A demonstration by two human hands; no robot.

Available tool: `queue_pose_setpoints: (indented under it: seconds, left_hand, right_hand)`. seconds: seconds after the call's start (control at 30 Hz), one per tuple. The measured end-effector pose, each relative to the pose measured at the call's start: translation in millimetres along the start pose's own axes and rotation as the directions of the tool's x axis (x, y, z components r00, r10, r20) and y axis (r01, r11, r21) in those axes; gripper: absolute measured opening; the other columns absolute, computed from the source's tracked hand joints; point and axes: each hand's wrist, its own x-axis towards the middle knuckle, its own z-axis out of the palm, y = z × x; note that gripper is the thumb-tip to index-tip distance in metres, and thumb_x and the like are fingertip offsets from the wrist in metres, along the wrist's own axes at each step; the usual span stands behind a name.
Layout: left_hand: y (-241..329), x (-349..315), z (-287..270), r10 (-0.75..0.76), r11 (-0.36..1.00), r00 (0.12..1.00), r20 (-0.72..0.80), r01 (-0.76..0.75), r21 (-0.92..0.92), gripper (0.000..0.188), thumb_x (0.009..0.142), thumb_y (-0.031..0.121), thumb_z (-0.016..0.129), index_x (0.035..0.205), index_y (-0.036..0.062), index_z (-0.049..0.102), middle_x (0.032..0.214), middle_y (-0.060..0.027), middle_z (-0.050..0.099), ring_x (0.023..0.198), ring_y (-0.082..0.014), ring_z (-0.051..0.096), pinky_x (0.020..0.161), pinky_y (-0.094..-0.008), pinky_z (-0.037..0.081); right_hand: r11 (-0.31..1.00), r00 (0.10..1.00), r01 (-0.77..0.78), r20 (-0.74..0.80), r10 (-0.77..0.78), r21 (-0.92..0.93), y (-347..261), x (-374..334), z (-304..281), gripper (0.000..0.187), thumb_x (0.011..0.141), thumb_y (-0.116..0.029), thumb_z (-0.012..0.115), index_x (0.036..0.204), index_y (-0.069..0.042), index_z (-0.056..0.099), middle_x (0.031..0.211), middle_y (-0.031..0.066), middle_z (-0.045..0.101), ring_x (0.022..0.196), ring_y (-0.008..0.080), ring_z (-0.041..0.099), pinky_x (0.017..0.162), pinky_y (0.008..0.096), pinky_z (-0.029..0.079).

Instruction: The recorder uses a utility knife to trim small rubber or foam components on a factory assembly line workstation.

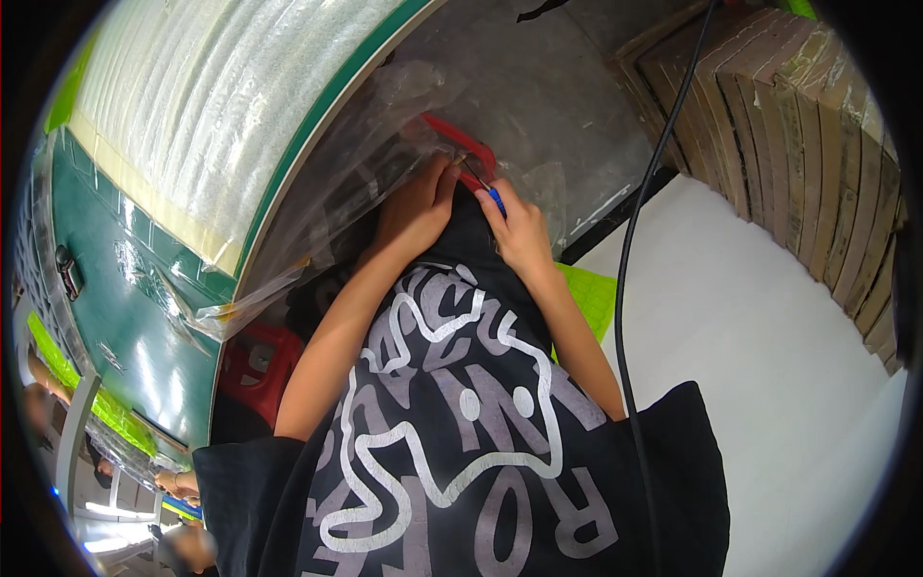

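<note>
The right hand (pixel 524 236) has its fingers closed round the handle of a blue-handled tool (pixel 497 200); the left hand (pixel 418 207) is near its tip, though I cannot tell whether those fingers pinch anything. The tool is above the lap, beside a red plastic piece (pixel 463 138). Good control means short strokes, tip angled off the left fingers, and loose plastic sheeting (pixel 332 216) kept clear.

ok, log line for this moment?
right hand: holding blue-handled tool | left hand: near tool's tip, grip unclear | nearby: clear plastic sheet, red object
</note>
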Motion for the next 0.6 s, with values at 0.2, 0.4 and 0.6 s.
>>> queue_pose_setpoints:
  seconds: [0.2, 0.4, 0.6]
  left_hand:
    - [2.1, -0.1, -1.1, -0.025, 1.0, 0.999, 0.022, 0.025, 0.019, 0.022, 0.09, 0.028, 0.04, 0.096, 0.0086, 0.048, 0.083, -0.0191, 0.059, 0.079, -0.0394, 0.055, 0.067, -0.0456, 0.043]
    - [2.0, -0.4, -1.2, -0.023, 1.0, 1.0, 0.018, 0.023, 0.011, 0.022, 0.09, 0.028, 0.04, 0.096, 0.0084, 0.048, 0.083, -0.0198, 0.059, 0.08, -0.0397, 0.055, 0.067, -0.0459, 0.042]
    - [-1.7, 0.0, 0.7, 0.004, 1.0, 1.0, -0.004, -0.004, 0.004, 0.022, 0.09, 0.029, 0.04, 0.096, 0.0087, 0.048, 0.084, -0.0197, 0.059, 0.081, -0.0399, 0.055, 0.068, -0.0461, 0.042]
  right_hand:
    - [1.0, 1.0, -0.013, 0.016, 0.013, 0.011, 1.5, 0.2, 0.8, 0.024, 0.088, -0.03, 0.05, 0.085, -0.006, 0.048, 0.065, 0.02, 0.057, 0.067, 0.0408, 0.055, 0.054, 0.0458, 0.042]
    - [0.998, 0.998, -0.038, 0.049, 0.036, 0.04, 1.5, 0.6, -0.3, 0.024, 0.088, -0.031, 0.049, 0.086, -0.007, 0.048, 0.066, 0.0202, 0.057, 0.068, 0.0412, 0.055, 0.055, 0.046, 0.042]
    - [0.999, 0.998, -0.036, 0.044, 0.034, 0.034, 2.0, 0.5, 0.0, 0.025, 0.088, -0.031, 0.048, 0.086, -0.006, 0.048, 0.066, 0.0203, 0.056, 0.068, 0.0414, 0.055, 0.055, 0.046, 0.042]
